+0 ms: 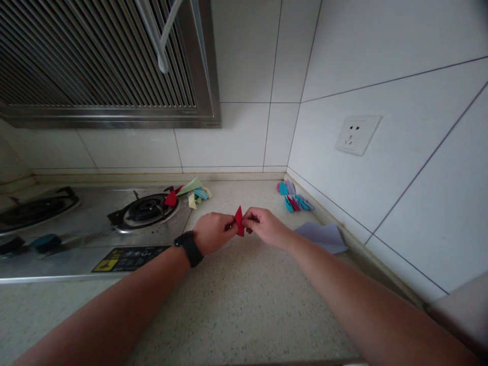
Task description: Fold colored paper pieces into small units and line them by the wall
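A small piece of folded red paper is held up above the speckled countertop, pointed at its top. My left hand, with a black watch on the wrist, pinches it from the left side. From the right, the thumb and fingers of my right hand are closed on the same paper. The fingertips partly cover its middle, so its exact folds cannot be made out. To the right of my right hand lies a sheet of lilac paper.
Folded blue, lilac and red paper pieces sit in two groups by the right wall. Green, yellow, blue and red paper scraps lie at the edge of the gas stove. A range hood hangs above. The wall bears a socket.
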`<state>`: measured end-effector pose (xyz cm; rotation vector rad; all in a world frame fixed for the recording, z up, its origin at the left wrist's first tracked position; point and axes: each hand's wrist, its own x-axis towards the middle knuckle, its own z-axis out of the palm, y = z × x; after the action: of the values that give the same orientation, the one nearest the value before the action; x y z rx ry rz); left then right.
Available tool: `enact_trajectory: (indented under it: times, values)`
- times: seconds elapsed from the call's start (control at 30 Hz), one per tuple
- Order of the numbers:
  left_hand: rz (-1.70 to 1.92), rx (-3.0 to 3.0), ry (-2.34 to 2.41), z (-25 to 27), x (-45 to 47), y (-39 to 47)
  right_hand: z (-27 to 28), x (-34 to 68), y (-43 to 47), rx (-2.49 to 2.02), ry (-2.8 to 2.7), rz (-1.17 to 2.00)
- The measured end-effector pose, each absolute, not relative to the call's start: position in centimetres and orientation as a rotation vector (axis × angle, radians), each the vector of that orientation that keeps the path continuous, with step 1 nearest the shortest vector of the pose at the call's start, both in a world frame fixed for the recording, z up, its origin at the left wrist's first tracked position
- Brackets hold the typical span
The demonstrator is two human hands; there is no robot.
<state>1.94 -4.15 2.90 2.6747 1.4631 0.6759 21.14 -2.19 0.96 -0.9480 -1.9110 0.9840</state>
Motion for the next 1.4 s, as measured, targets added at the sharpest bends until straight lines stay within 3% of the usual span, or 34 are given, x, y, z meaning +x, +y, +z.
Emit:
enact_trajectory:
  times: [0.57, 0.93, 1.4]
  values:
    - [0.773, 2.657, 1.417, 2.8, 1.7, -3.9, 1.9, 21.3, -2.8, -1.011, -1.978, 0.779]
    - [1.132, 2.358, 1.244, 2.6, 2.0, -3.5, 1.0, 21.2, -2.0, -1.076, -1.844, 0.678]
    - [1.119, 2.203, 1.262, 2.1, 2.3, -3.1, 1.6, 20.4, -3.5, -1.041, -1.899, 0.584]
